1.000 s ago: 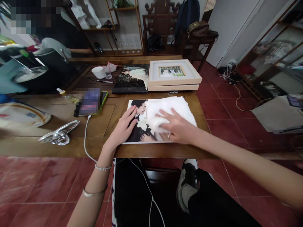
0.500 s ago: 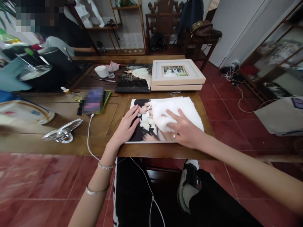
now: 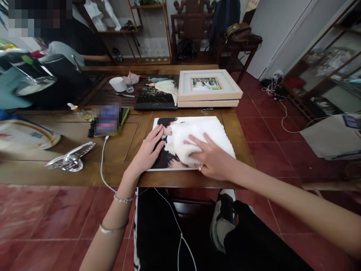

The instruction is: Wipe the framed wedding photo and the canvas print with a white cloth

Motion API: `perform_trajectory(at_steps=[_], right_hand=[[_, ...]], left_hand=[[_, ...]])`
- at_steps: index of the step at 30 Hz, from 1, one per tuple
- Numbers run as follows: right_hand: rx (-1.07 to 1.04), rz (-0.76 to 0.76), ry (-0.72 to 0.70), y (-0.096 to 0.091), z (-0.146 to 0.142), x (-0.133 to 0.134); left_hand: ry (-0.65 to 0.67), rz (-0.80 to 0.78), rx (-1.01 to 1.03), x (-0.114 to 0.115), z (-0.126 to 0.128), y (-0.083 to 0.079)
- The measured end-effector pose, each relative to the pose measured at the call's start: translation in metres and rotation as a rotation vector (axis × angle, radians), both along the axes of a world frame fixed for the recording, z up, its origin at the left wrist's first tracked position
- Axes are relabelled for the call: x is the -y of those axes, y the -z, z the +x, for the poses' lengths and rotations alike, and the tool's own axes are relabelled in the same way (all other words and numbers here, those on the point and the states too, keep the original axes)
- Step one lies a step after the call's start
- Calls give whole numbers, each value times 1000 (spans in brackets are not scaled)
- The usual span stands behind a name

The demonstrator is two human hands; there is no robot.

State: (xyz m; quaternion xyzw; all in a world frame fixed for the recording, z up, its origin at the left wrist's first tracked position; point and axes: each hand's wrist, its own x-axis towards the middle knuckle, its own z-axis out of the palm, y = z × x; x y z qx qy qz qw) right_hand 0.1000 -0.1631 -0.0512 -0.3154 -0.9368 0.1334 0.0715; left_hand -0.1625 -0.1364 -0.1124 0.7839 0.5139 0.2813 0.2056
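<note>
A photo print [image 3: 159, 160] of a couple lies flat on the wooden table, close to its front edge. My left hand [image 3: 148, 150] rests on its left side with fingers stretched out, holding nothing. Under my right hand [image 3: 213, 158] is a fluffy white cloth [image 3: 208, 131], pressed onto the picture with spread fingers and gripped against its surface. That cloth hides the middle and right of the print, including one of the two pictured faces.
Behind the print are stacked light-wood frames [image 3: 210, 103] and a dark picture panel [image 3: 143, 99]. Leftward lie a phone [image 3: 108, 120] on a white cable [image 3: 103, 162], a clear hair claw [image 3: 70, 158] and a dropper bottle [image 3: 80, 111]. Another person [image 3: 84, 41] is at the far left.
My right hand has slid the white cloth left across the print, covering more of it. My left hand keeps its place on the print. The view has shifted slightly.
</note>
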Motion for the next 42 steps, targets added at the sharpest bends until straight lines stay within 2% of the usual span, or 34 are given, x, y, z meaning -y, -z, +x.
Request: perform_trajectory(at_steps=[4,7,10,13,17,25,27,29,32,39,42], right_hand=[[13,50,78,2,7,-48],[-12,86,118,2,13,-72],[-49,64,165,1,17,-84],[-69,39,172,0,17,-83],[-71,57,122,0,16,-57],[-53,-39,17,-2,15,48],[-60,-56,-20,-1,14,61],[-59,-63,-50,-1,14,60],[-44,-33,-63,1,15,38],[-22,84,43,2,17,-53],[-27,98,100,1,15,-83]], left_hand=[[10,-8,9,0,0,-1],[9,-12,13,0,0,-1],[5,-13,15,-1,0,-1],[6,-9,12,-1,0,-1],[3,-7,9,-1,0,-1],[-9,3,-7,0,0,-1],[-6,8,-12,0,1,0],[2,15,-17,0,0,0],[14,22,-19,-1,0,0],[17,7,-8,0,-2,1],[15,-5,-10,0,-2,0]])
